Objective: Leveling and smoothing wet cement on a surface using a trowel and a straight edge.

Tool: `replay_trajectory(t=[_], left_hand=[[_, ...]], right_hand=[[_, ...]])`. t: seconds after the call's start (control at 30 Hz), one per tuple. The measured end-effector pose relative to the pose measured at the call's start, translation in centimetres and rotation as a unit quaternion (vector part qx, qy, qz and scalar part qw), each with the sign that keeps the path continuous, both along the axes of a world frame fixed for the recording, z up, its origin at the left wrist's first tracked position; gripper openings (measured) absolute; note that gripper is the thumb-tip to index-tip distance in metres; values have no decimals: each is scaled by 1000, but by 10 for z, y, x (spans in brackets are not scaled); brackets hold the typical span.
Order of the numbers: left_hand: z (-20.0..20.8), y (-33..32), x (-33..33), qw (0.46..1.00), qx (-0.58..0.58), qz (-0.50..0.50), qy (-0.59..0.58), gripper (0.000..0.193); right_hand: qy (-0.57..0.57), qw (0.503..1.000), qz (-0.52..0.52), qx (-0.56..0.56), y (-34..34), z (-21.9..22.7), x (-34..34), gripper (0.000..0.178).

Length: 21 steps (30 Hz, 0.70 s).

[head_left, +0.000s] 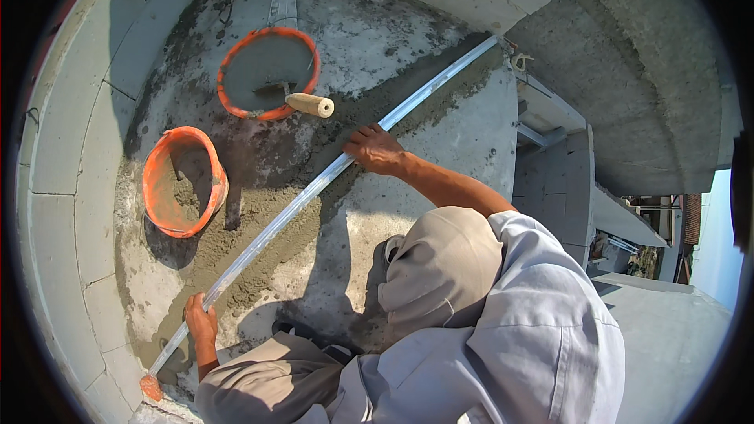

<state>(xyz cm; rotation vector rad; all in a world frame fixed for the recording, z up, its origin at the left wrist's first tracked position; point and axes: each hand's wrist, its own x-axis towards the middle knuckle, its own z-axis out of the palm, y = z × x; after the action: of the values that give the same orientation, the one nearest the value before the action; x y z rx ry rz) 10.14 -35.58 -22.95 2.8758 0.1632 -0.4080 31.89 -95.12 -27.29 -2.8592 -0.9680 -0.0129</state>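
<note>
A long silvery metal straightedge [294, 204] runs slantwise from the lower left to the upper right, over a band of wet grey mortar [263, 216] on the floor. My left hand [202, 319] is closed around it near its lower end. Farther up, my right hand [377, 149] grips the same bar, fingers bent over its far edge. Beyond that hand, a trowel's wooden handle [310, 104] juts over the rim of an orange bucket [314, 63] filled with smooth grey mix; the blade is partly sunk in it.
A second orange bucket [182, 226], tilted, has mortar inside. Pale block walls [94, 180] border the floor at left and back. A reddish lump [151, 387] lies by the bar's lower end. At right the floor drops off beside a concrete slab [620, 71].
</note>
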Motion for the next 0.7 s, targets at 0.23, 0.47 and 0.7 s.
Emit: replay_trajectory(t=[0.23, 0.47, 0.7], left_hand=[[4, -1, -3, 1000, 11, -11, -3, 45], [10, -9, 15, 999, 20, 2, -33, 44], [5, -1, 11, 1000, 18, -4, -18, 44]], right_hand=[[-32, 999, 10, 29, -1, 4, 0, 27], [-33, 999, 9, 34, 5, 19, 24, 27], [-12, 1000, 4, -6, 10, 7, 24, 30]])
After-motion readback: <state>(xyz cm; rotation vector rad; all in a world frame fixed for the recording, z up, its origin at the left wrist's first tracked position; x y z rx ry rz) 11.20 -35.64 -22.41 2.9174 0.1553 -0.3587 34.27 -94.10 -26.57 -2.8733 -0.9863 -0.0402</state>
